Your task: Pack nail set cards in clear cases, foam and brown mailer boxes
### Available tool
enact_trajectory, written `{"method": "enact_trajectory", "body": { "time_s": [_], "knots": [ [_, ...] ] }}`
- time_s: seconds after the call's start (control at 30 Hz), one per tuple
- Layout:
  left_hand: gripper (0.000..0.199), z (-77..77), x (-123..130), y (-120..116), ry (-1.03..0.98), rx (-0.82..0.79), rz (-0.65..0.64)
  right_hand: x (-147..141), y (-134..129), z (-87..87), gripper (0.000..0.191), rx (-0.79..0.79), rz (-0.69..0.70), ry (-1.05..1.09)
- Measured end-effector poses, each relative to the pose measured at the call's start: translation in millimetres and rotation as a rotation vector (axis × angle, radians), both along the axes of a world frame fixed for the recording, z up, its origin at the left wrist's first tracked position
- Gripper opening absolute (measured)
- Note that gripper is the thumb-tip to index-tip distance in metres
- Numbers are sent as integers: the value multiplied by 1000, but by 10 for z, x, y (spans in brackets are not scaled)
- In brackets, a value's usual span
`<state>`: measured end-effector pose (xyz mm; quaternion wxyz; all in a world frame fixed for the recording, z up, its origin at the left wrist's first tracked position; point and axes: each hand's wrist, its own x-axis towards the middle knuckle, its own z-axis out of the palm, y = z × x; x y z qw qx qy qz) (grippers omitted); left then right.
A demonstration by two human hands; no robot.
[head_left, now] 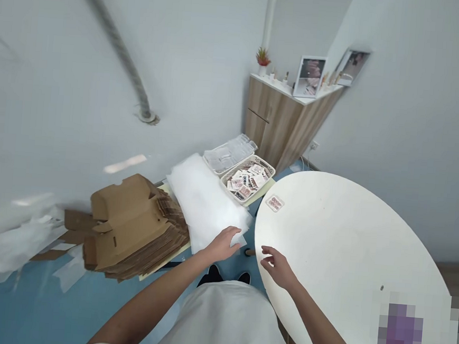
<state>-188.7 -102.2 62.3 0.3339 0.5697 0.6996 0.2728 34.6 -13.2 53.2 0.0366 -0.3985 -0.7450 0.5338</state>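
Note:
My left hand (226,244) hovers at the edge of a stack of white foam sheets (205,199), its fingers apart and nothing in it. My right hand (276,266) is over the near left edge of the round white table (348,229), fingers curved and apart, holding nothing. Beyond it on the tabletop lies a small clear case with pinkish pieces (275,202). Behind the foam sheets, a white basket (269,170) holds many small printed packs, and beside it another basket holds clear plastic boxes (231,153).
Flattened brown cardboard boxes (130,222) are stacked at the left. Loose plastic wrap (25,241) lies on the blue floor. A wooden cabinet (275,117) with picture frames and a plant stands behind. A pixelated patch covers the table's lower right.

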Motion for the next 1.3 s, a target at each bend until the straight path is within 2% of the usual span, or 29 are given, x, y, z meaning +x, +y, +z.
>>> {"method": "enact_trajectory", "body": {
  "time_s": [0.37,0.6,0.83,1.03,1.17,1.3],
  "knots": [
    [40,138,-647,-704,2,73,64,-700,-69,2,44,116,350,-136],
    [42,91,-877,-809,-79,50,165,-1123,56,14,43,239,490,-214],
    [45,-110,-972,-622,-195,-61,312,-1750,338,-180,37,442,517,-211],
    [57,-282,-1005,-139,-351,-175,435,-2249,466,-494,45,508,445,-256],
    [69,-475,-1020,156,-477,-304,511,-2462,477,-717,57,567,445,-309],
    [69,-688,-1006,279,-528,-374,658,-2537,440,-886,62,620,524,-388]
  ]
}}
